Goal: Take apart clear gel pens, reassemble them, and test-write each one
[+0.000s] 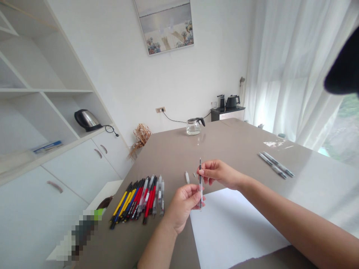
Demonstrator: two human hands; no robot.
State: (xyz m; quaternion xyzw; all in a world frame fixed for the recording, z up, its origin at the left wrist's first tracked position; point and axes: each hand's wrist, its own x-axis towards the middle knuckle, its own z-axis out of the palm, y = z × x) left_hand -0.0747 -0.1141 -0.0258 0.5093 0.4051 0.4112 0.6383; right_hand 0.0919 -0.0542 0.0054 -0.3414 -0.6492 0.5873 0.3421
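Note:
My left hand (183, 203) pinches the lower end of a clear pen barrel (201, 194), held upright above the table. My right hand (217, 173) pinches a thin dark refill (200, 164) that sticks up out of the barrel. Just behind the hands, two small pen parts lie on the table: a whitish cap (187, 177) and a tiny piece (194, 174). A row of several pens (138, 200) in yellow, blue, red, black and clear lies to the left of my left hand.
A white paper sheet (232, 228) lies under my right forearm on the brown table (174, 149). A few grey pens (276, 164) lie at the right. A glass carafe (194, 126) stands at the far edge. White cabinets (70, 168) and a kettle (86, 120) are at the left.

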